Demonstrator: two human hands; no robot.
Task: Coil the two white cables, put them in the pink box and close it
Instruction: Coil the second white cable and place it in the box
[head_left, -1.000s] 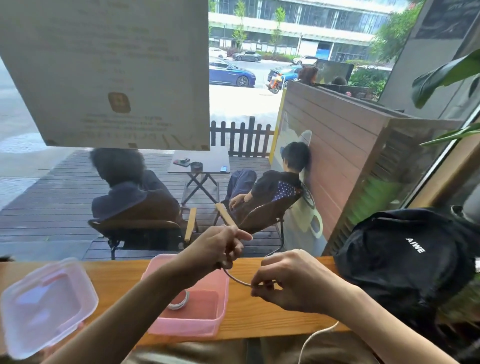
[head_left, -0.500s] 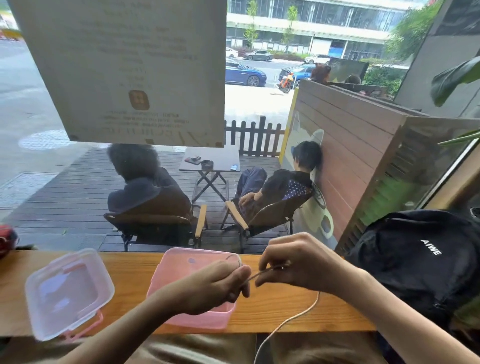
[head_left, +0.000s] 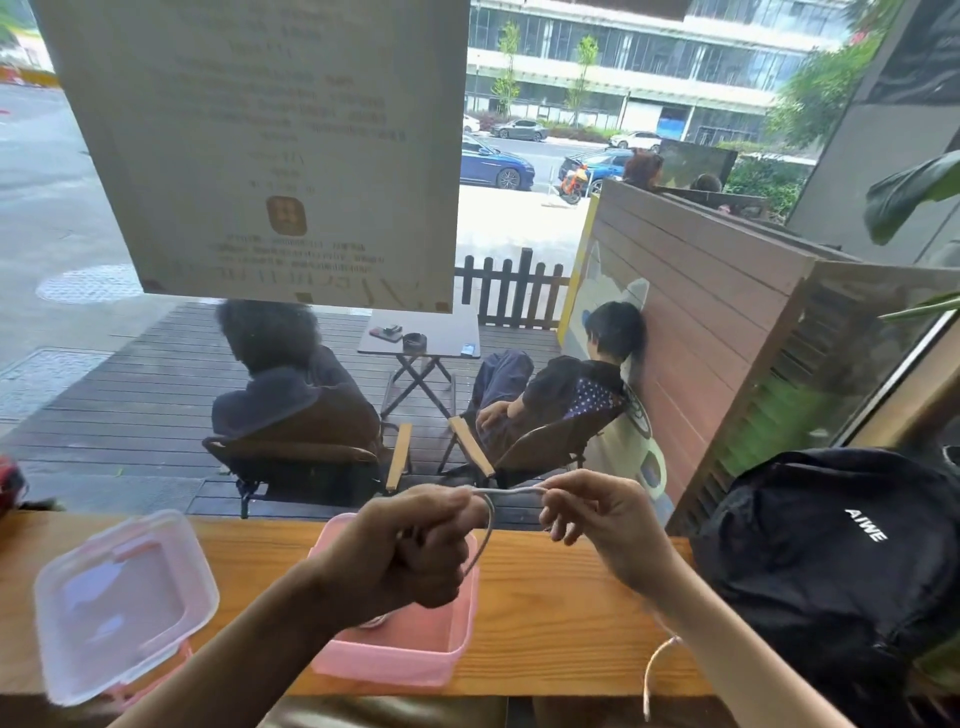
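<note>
Both hands are raised above the wooden counter, gripping one white cable (head_left: 506, 491). My left hand (head_left: 415, 551) is closed on a loop of it, held over the open pink box (head_left: 415, 657). My right hand (head_left: 597, 519) pinches the cable a short way to the right, so a short stretch runs between the hands. The cable's loose tail (head_left: 655, 670) hangs below my right wrist, off the counter's front edge. A bit of another white coil (head_left: 375, 621) shows inside the box, mostly hidden by my left hand. The box's clear lid (head_left: 122, 603) lies to the left.
A black backpack (head_left: 841, 561) sits on the right end of the wooden counter (head_left: 561, 623). A window stands directly behind the counter, with a paper notice (head_left: 260, 145) stuck on it. Outside, two people sit in chairs on a deck.
Both hands have risen from just above the box. The right hand moved right and up, drawing a stretch of cable out, and the left hand now holds a loop.
</note>
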